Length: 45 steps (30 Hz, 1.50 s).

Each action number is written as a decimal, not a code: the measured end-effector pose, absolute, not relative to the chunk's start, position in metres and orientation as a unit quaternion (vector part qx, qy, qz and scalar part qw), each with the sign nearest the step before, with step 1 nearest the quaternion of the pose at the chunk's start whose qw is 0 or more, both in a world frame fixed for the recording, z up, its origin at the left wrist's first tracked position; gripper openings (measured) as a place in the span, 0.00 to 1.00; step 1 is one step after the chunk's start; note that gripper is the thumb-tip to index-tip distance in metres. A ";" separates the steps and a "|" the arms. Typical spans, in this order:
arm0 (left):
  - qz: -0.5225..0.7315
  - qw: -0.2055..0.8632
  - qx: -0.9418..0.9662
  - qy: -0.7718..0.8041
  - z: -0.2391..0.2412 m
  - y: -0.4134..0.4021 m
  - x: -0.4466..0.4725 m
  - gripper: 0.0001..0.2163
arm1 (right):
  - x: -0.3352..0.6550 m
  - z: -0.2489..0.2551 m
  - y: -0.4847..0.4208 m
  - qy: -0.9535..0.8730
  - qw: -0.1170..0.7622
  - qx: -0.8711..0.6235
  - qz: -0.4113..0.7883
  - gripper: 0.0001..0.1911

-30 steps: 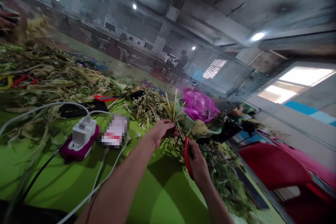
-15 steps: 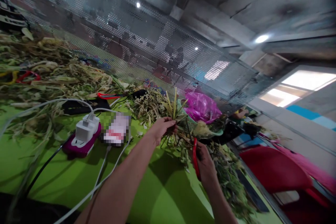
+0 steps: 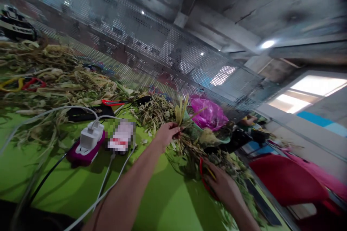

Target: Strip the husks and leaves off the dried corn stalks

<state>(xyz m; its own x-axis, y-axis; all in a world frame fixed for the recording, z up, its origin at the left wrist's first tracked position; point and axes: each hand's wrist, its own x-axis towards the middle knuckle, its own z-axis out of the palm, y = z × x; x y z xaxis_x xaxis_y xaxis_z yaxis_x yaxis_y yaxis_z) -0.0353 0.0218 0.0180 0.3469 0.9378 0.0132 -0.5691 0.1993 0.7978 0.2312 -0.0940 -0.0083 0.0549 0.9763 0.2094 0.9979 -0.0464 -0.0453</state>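
Observation:
My left hand (image 3: 167, 133) is closed around a bundle of dried plant stems (image 3: 180, 114), whose pale green ends stick up above my fingers. Lower and to the right, my right hand (image 3: 223, 183) grips scissors by their red and yellow handles (image 3: 201, 170); the blades are hidden among the stalks. Dry brownish stalks (image 3: 193, 148) stretch between the two hands. Just beyond them sits a pale green basin (image 3: 227, 139) with a purple plastic bag (image 3: 210, 113) behind it. A heap of withered leaves (image 3: 155, 110) lies left of the bundle.
A purple power strip (image 3: 88, 153) with white chargers, a phone (image 3: 121, 139) and cables lie on the green table (image 3: 162, 202). More scissors (image 3: 34, 83) rest on the large plant pile (image 3: 89, 83) at left. A perforated metal screen (image 3: 151, 50) borders the back; a red chair (image 3: 287, 177) stands right.
My right hand with the scissors has moved down and right and turned flatter, away from the bundle. My left hand keeps its hold on the stems. The view has shifted slightly.

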 end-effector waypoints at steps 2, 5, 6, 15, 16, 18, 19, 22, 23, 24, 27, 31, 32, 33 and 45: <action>0.533 0.698 0.395 0.270 0.016 0.026 -0.032 0.05 | 0.229 -0.001 -0.095 -0.672 0.059 -0.733 -0.088 0.21; 0.543 0.654 0.443 0.285 0.012 0.030 -0.027 0.06 | 0.221 0.017 -0.093 -0.650 0.109 -0.744 -0.107 0.16; 0.544 0.643 0.455 0.288 0.011 0.031 -0.026 0.06 | 0.216 0.024 -0.090 -0.655 0.156 -0.734 -0.088 0.16; 0.519 0.646 0.490 0.271 0.003 0.027 -0.015 0.02 | 0.141 0.054 -0.033 -0.579 0.529 -0.562 0.262 0.25; 0.515 0.653 0.491 0.259 0.002 0.026 -0.013 0.01 | 0.135 0.053 -0.027 -0.568 0.550 -0.543 0.282 0.24; 0.505 0.671 0.490 0.232 0.001 0.025 -0.012 0.02 | 0.125 0.048 -0.019 -0.539 0.586 -0.515 0.316 0.20; 0.500 0.677 0.491 0.224 0.001 0.024 -0.011 0.03 | 0.123 0.045 -0.016 -0.520 0.610 -0.503 0.323 0.17; 0.481 0.685 0.494 0.235 0.002 0.021 -0.011 0.05 | 0.121 0.037 -0.015 -0.459 0.678 -0.465 0.336 0.13; 0.476 0.690 0.488 0.242 0.002 0.021 -0.011 0.05 | 0.122 0.035 -0.016 -0.447 0.690 -0.454 0.343 0.12; 0.471 0.700 0.478 0.246 0.003 0.020 -0.011 0.06 | 0.123 0.033 -0.017 -0.441 0.694 -0.446 0.354 0.12; 0.442 0.738 0.449 0.242 0.005 0.018 -0.012 0.09 | 0.128 0.030 -0.021 -0.443 0.690 -0.424 0.384 0.10; 0.434 0.769 0.408 0.232 0.006 0.017 -0.014 0.12 | 0.130 0.030 -0.025 -0.471 0.669 -0.423 0.390 0.08; 0.445 0.772 0.394 0.224 0.005 0.017 -0.015 0.12 | 0.129 0.030 -0.026 -0.486 0.660 -0.428 0.381 0.07; 0.457 0.772 0.385 0.216 0.005 0.017 -0.015 0.13 | 0.127 0.030 -0.027 -0.503 0.650 -0.433 0.370 0.07; 0.489 0.768 0.337 0.238 0.006 0.019 -0.016 0.03 | 0.133 0.025 -0.022 -0.468 0.673 -0.422 0.388 0.11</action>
<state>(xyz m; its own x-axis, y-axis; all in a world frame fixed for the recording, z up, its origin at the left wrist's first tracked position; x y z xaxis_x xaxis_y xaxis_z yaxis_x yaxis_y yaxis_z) -0.0156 0.0190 0.0063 0.4075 0.9125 -0.0362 -0.5911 0.2938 0.7512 0.1328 -0.0216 0.0254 0.2620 0.9165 0.3023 -0.1269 0.3433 -0.9306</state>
